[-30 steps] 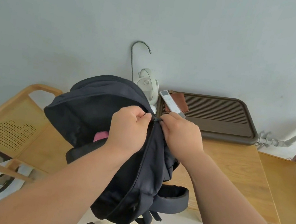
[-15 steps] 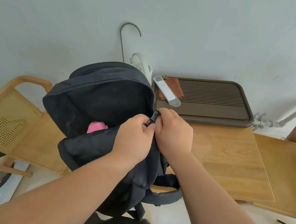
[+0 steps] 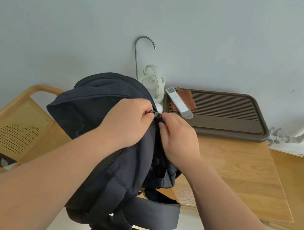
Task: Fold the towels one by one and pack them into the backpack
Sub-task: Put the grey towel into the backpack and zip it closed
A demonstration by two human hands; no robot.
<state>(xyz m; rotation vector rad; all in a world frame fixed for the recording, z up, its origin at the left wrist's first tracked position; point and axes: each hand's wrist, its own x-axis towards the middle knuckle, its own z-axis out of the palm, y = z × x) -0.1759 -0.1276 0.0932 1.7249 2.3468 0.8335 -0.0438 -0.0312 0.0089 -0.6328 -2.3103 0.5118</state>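
At the near left corner of the wooden table (image 3: 236,178), a dark backpack (image 3: 95,114) stands tipped toward the camera, its lower part hanging over the table edge and a padded strap (image 3: 153,212) looping out below. Both hands meet at its top. The left hand (image 3: 125,124) lies over the bag's upper side with fingers curled, thumb and forefinger pinching the zip pull (image 3: 153,113). The right hand (image 3: 178,143) is just beside it, fingers also curled, pinching the bag's fabric next to the pull; the fingertips of the two hands are almost touching. Behind the bag, against the pale wall, stands a small white fan (image 3: 152,81) with a thin metal hook (image 3: 143,53) rising above it. To the right of the fan a dark brown ribbed tray (image 3: 240,130) sits on the table, and a white remote (image 3: 178,104) lies slantwise over its left rim on top of a brown cloth (image 3: 186,98). A wooden chair (image 3: 16,125) with a perforated seat stands left of the table, another wooden chair (image 3: 299,187) to the right, and a white pipe (image 3: 303,134) runs along the wall behind it.
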